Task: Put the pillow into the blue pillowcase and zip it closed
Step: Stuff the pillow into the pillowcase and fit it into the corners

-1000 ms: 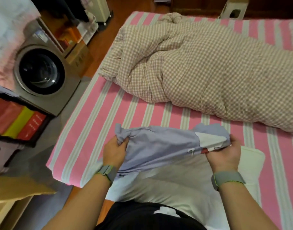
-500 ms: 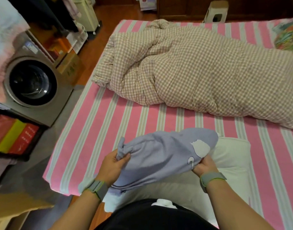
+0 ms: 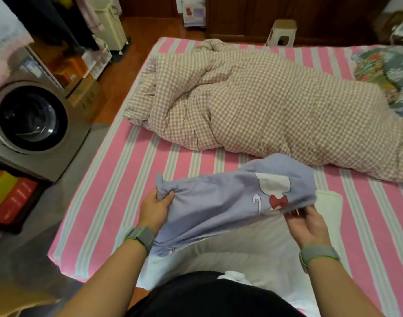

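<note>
Blue pillowcase [image 3: 221, 202] above white pillow [image 3: 241, 252]

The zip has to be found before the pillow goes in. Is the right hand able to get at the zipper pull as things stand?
Probably yes. The zipper pull lies exposed on the pillowcase edge near the left wrist, nothing covering it, but the right hand must first let go of its end.

Soft, even indoor light; wide-angle edges bend and perhaps blur slightly.

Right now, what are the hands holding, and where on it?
The left hand bunches the blue pillowcase at its left end. The right hand holds its right edge, below the red bow.
</note>
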Tool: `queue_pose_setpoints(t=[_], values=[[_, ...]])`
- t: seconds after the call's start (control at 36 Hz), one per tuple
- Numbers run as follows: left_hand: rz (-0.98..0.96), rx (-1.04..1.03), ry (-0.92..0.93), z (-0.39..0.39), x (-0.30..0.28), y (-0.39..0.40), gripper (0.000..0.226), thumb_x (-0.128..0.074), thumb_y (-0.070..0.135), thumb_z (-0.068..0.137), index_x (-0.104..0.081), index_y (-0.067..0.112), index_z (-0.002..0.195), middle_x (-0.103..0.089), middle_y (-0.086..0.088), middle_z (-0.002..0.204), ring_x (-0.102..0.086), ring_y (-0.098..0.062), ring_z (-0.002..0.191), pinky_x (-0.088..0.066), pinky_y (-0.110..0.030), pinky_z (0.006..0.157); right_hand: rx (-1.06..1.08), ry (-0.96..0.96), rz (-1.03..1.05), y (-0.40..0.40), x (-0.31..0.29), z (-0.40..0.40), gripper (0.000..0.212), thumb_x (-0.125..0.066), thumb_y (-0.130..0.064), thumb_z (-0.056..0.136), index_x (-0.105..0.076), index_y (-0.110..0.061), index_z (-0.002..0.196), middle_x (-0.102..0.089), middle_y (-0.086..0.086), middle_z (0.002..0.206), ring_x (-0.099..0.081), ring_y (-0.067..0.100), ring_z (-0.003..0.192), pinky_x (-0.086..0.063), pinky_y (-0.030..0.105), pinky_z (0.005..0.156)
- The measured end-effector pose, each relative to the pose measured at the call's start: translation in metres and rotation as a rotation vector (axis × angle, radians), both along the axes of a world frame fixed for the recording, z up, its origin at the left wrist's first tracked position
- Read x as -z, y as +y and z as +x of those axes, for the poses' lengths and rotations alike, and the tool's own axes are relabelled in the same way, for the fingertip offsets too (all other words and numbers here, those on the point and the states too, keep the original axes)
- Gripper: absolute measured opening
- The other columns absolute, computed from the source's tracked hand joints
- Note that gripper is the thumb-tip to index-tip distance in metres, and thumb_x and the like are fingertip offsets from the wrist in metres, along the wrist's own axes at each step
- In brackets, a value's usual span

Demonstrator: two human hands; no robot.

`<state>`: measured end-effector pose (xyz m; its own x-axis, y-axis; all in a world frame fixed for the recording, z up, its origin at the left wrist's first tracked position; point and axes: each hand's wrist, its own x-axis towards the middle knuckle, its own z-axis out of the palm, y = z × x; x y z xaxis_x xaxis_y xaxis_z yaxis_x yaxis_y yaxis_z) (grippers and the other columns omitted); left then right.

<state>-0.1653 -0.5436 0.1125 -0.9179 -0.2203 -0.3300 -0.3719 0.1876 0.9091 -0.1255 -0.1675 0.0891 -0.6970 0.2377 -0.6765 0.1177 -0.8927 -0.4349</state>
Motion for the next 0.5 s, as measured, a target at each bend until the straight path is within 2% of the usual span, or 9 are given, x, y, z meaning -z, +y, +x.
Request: queue_pose_setpoints(t=[0.06,0.08,0.14,0.19,0.25,0.31,0.39,0.44,0.5], values=[[0.024,0.015,0.013,0.004,-0.001,0.002,0.014,-0.067,0.019,0.093,-0.073,0.031,0.096,-0.074,0.004,0.101,-0.067,-0.018,0.099,-0.054,-0.036,0.085,-0.076,-0.388,0.082,-0.001,0.035,0.051,0.029,-0.085,-0.015,0.072,-0.07,-0.015,0.097,-0.06,0.005,0.135,-0.06,0.02,0.094,-0.053,0.038,0.081],[0.015,0.026,0.021,0.006,-0.001,0.004,0.013,-0.068,0.019,0.093,-0.073,0.031,0.094,-0.074,0.005,0.098,-0.067,-0.016,0.097,-0.054,-0.034,0.083,-0.131,-0.595,0.134,-0.001,0.06,0.069,0.011,-0.072,-0.014,0.087,-0.065,-0.014,0.096,-0.059,0.007,0.131,-0.056,0.02,0.084,-0.05,0.039,0.08],[-0.01,0.054,0.045,0.009,-0.005,0.01,0.014,-0.068,0.019,0.092,-0.072,0.032,0.09,-0.073,0.009,0.092,-0.067,-0.01,0.091,-0.051,-0.028,0.077,-0.257,-0.846,0.3,-0.005,0.094,0.09,0.019,-0.055,-0.013,0.097,-0.061,-0.008,0.114,-0.058,0.013,0.116,-0.054,0.025,0.08,-0.047,0.041,0.081],[-0.037,0.102,0.045,0.009,-0.009,0.014,0.012,-0.068,0.02,0.093,-0.071,0.031,0.091,-0.072,0.01,0.092,-0.066,-0.008,0.089,-0.051,-0.027,0.075,-0.478,-0.906,0.624,-0.013,0.104,0.083,0.038,-0.048,-0.011,0.096,-0.053,-0.003,0.133,-0.057,0.017,0.128,-0.057,0.032,0.11,-0.046,0.041,0.097],[-0.055,0.201,0.028,0.005,-0.014,0.015,0.009,-0.068,0.023,0.093,-0.072,0.03,0.097,-0.073,0.008,0.099,-0.067,-0.011,0.094,-0.054,-0.033,0.08,-0.414,-0.913,0.83,-0.021,0.086,0.051,0.045,-0.053,-0.008,0.088,-0.051,0.001,0.132,-0.048,0.021,0.139,-0.048,0.038,0.126,-0.04,0.042,0.106],[-0.037,0.28,0.013,0.005,-0.02,0.02,0.014,-0.067,0.022,0.093,-0.072,0.033,0.098,-0.073,0.009,0.103,-0.067,-0.011,0.099,-0.054,-0.032,0.083,-0.32,-0.816,1.098,-0.043,0.038,0.017,0.033,-0.054,-0.003,0.085,-0.057,-0.003,0.117,-0.047,0.023,0.131,-0.053,0.043,0.112,-0.043,0.045,0.094],[-0.027,0.321,0.005,0.01,-0.024,0.029,0.012,-0.068,0.019,0.093,-0.072,0.03,0.097,-0.073,0.01,0.096,-0.068,-0.012,0.092,-0.05,-0.026,0.076,-0.372,-0.304,1.484,-0.078,-0.014,-0.026,0.014,-0.051,-0.004,0.087,-0.06,-0.012,0.095,-0.056,0.008,0.107,-0.056,0.03,0.096,-0.046,0.041,0.084],[-0.024,0.332,0.02,0.017,-0.027,0.034,0.011,-0.069,0.02,0.092,-0.071,0.03,0.094,-0.073,0.012,0.09,-0.068,-0.009,0.086,-0.05,-0.024,0.073,-0.611,0.045,1.459,-0.094,-0.039,-0.046,0.009,-0.056,-0.015,0.092,-0.062,-0.019,0.098,-0.061,-0.002,0.1,-0.057,0.017,0.093,-0.049,0.037,0.086],[-0.03,0.362,0.036,0.024,-0.027,0.036,0.014,-0.069,0.018,0.092,-0.071,0.032,0.095,-0.074,0.014,0.089,-0.067,-0.003,0.085,-0.051,-0.024,0.073,-0.956,0.331,1.459,-0.11,-0.056,-0.058,0.026,-0.061,-0.034,0.093,-0.062,-0.023,0.116,-0.061,-0.008,0.115,-0.056,0.008,0.105,-0.046,0.028,0.093]])
